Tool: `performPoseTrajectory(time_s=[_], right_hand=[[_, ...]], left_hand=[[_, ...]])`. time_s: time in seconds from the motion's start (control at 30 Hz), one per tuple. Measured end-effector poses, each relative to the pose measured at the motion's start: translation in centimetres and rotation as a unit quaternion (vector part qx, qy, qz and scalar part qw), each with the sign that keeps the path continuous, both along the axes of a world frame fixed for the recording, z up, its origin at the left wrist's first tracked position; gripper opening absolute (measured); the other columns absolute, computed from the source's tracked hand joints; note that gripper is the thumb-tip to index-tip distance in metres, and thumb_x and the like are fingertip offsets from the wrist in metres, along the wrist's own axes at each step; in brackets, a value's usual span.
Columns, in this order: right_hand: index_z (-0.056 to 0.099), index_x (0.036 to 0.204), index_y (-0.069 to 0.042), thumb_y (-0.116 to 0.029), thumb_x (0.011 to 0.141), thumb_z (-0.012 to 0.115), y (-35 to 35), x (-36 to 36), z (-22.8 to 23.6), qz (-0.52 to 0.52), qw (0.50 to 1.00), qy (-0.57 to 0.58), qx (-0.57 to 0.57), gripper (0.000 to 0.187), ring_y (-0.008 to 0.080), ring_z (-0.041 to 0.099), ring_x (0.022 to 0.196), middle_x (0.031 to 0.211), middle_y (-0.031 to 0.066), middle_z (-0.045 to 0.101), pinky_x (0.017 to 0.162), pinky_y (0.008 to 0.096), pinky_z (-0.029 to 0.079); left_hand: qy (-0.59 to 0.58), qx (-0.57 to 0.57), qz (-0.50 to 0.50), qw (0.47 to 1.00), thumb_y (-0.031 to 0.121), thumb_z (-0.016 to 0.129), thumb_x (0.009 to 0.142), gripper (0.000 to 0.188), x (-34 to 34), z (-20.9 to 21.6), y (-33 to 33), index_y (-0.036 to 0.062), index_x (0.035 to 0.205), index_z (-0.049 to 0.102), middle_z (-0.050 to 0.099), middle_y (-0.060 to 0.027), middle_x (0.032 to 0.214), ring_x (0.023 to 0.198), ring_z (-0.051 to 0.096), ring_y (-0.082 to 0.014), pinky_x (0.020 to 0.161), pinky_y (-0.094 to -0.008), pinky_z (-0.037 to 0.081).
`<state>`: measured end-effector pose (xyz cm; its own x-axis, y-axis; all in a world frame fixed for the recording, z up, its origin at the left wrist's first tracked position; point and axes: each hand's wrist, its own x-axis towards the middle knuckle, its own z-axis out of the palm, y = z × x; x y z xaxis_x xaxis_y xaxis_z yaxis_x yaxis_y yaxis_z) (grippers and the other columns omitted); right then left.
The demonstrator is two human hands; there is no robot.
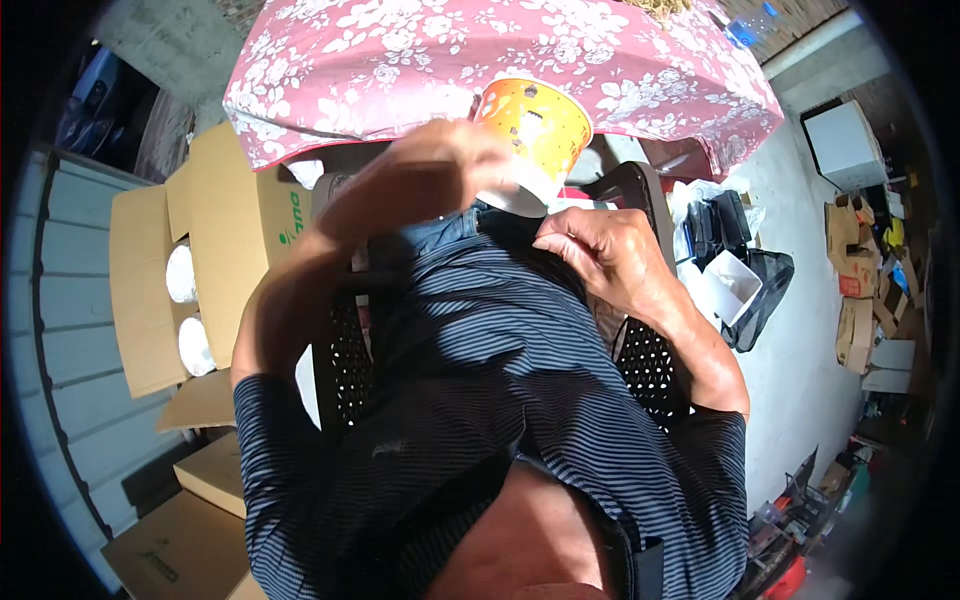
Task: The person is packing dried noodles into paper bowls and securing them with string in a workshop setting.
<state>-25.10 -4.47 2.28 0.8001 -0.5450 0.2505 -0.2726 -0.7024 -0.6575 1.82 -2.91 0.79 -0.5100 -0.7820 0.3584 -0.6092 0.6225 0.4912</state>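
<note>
The blurred left hand (455, 165) overlapped a tilted yellow tub (541, 130), its grip unclear; the right hand (612, 252) pinched narrow nearby. Handling the tub seemed underway, calling for steady support.

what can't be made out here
Left hand: exact finger pose, blurred (head view).
Tub: left part, behind the left hand (head view).
Right hand: anything inside it, hidden by its own curl (head view).
Straw-like clump: far part, cut off by the top edge (head view).
</note>
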Motion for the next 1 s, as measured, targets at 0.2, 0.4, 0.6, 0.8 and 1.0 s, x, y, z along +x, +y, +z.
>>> performPoseTrajectory(time_s=[0.2,0.4,0.6,0.8,1.0], right_hand=[[0.068,0.108,0.000,-0.013,0.103,0.064,-0.3,-1.2,1.0,-0.041,0.996,-0.044,0.068,0.014,0.0251,0.069,0.071,0.082,0.0140,0.070,0.067,0.0365,0.053],[0.058,0.136,-0.005,-0.008,0.107,0.057,-1.7,-3.6,2.5,-0.141,0.982,-0.036,0.120,0.029,0.0109,0.055,0.071,0.079,0.0018,0.058,0.068,0.0276,0.046],[0.067,0.128,0.002,-0.003,0.101,0.067,-3.4,-3.9,3.6,-0.148,0.984,-0.040,0.090,0.027,0.0124,0.074,0.084,0.092,0.0117,0.077,0.074,0.0273,0.057],[0.075,0.112,0.004,-0.001,0.097,0.072,-3.1,-1.9,3.8,-0.134,0.990,-0.031,0.020,0.016,0.0137,0.077,0.083,0.088,0.0110,0.079,0.073,0.0269,0.059],[0.074,0.110,0.008,0.001,0.100,0.068,-1.6,0.0,2.4,-0.084,0.983,-0.106,0.126,0.014,0.0129,0.072,0.080,0.090,0.0100,0.077,0.073,0.0263,0.058]], left_hand=[[-0.005,-0.096,0.093,0.991,0.026,0.063,0.102,0.034,-2.8,-0.8,-11.2,-0.0015,0.122,0.063,0.069,-0.0217,0.121,0.114,0.066,-0.0390,0.097,-0.0484,0.050],[0.064,0.110,0.074,0.989,0.010,0.067,0.097,0.030,-0.8,-1.8,-10.0,-0.0015,0.125,0.068,0.075,-0.0144,0.109,0.101,0.072,-0.0222,0.089,-0.0348,0.056],[0.129,0.232,0.066,0.962,0.012,0.071,0.091,0.033,2.4,1.1,-2.5,-0.0011,0.121,0.073,0.076,-0.0143,0.100,0.094,0.072,-0.0199,0.085,-0.0356,0.056],[0.144,0.055,0.054,0.987,0.002,0.069,0.088,0.021,3.4,0.5,3.7,-0.0010,0.109,0.073,0.075,-0.0126,0.099,0.087,0.072,-0.0198,0.077,-0.0321,0.058],[0.171,-0.011,0.171,0.970,0.005,0.080,0.082,0.029,0.5,-1.6,7.8,0.0022,0.109,0.071,0.076,-0.0144,0.103,0.092,0.075,-0.0262,0.084,-0.0367,0.058]])
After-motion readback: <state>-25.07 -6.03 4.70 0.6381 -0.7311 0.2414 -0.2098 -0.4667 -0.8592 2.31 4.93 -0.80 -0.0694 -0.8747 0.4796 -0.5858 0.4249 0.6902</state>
